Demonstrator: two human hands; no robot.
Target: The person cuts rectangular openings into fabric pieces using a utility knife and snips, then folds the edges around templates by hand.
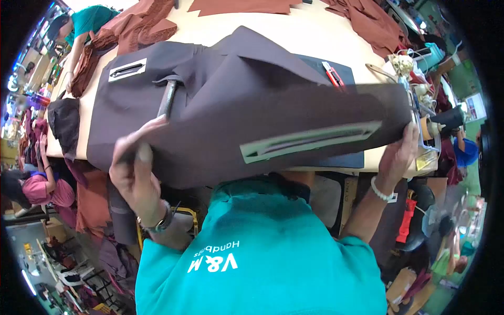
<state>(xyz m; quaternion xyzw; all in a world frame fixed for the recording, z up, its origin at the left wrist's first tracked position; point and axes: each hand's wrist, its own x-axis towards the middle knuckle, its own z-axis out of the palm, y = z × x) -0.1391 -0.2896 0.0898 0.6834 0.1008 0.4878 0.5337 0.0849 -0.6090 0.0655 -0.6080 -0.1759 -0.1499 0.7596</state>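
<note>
A large dark brown sheet of material (220, 121) is raised off the table, with a pale strip holding a dark slot (310, 142) along its near side. My left hand (137, 168) pinches its left edge, thumb on top. At the right end, my right hand (400, 152) grips the sheet's edge. Under and behind it lies more dark material with a smaller pale-framed slot (127, 69). A hammer (168, 97) rests on that material, just beyond my left hand. The raised sheet is slightly blurred.
Past the sheet, a red cutter (333, 75) lies on a dark mat (344, 73). Rust-brown pieces (241, 6) lie along the table's far side. Spools and a wire rack (422, 97) stand at the right edge. One person (92, 23) is at back left, another (44, 189) at left.
</note>
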